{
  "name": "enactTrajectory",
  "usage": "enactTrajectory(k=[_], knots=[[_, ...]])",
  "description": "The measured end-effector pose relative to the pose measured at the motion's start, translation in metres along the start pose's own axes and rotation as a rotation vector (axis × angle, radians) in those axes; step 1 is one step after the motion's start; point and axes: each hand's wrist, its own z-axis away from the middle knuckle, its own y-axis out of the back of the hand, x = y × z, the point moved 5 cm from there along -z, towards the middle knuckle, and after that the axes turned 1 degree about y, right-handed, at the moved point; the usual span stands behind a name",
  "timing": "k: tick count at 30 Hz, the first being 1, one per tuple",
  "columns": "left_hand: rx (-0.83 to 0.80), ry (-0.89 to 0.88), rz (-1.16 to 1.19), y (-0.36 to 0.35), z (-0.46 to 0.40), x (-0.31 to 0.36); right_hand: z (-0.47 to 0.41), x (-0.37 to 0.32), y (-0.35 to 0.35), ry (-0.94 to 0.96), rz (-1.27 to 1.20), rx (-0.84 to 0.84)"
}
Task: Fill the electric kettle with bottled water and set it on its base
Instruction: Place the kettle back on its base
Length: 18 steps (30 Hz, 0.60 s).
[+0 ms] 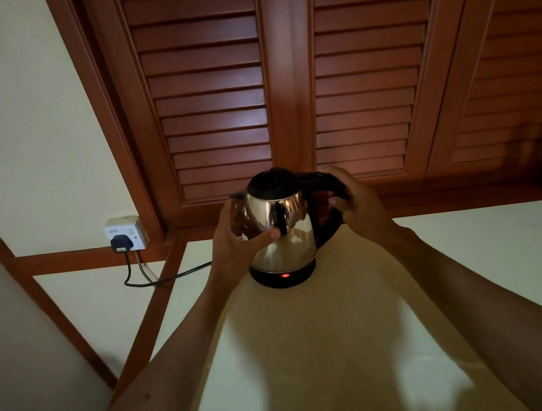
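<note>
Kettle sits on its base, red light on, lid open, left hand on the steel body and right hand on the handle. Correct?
Not quite: the head view shows the lid shut on the kettle. The rest holds: base with red light, left hand on the body, right hand on the handle.

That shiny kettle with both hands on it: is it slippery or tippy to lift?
The kettle has a polished steel body, so the left hand on its side would probably slip. The right hand wraps the black handle, likely a surer hold. Hung from that side handle, it may tilt towards the spout.
</note>
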Motion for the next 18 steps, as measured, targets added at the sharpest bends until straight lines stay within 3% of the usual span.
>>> enactTrajectory(k=[11,18], knots=[[-0.064,0.064,-0.003,-0.002,0.001,-0.009,0.005,-0.009,-0.003,0.08,0.139,0.056],[-0.117,0.144,0.002,-0.002,0.003,-0.01,0.016,-0.005,-0.006,-0.209,0.161,0.08]])
